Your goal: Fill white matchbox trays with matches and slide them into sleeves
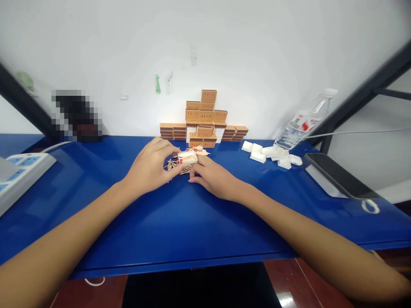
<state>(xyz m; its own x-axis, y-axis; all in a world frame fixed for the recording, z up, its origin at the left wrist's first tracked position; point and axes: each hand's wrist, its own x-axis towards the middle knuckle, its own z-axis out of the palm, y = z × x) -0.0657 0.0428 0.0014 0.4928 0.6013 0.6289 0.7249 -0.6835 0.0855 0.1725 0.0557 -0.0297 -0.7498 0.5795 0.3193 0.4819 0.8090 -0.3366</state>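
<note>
My left hand (156, 164) holds a white matchbox tray (187, 157) between thumb and fingers. Red-tipped matches lie inside the tray. Under and behind it spreads a pile of loose matches (173, 164). My right hand (213, 177) is at the right side of the pile, close to the tray, with its fingers curled together. Whatever its fingertips may hold is hidden. Just beyond both hands, several orange matchboxes (206, 115) are stacked in a stepped shape against the wall.
White matchbox trays (257, 157) lie right of the stack, before a leaning water bottle (303, 122). A phone (340, 175) rests on a white stand at the right. On the left are a power strip (28, 179) and a blurred dark object (78, 115). The blue table (180, 231) has a near edge.
</note>
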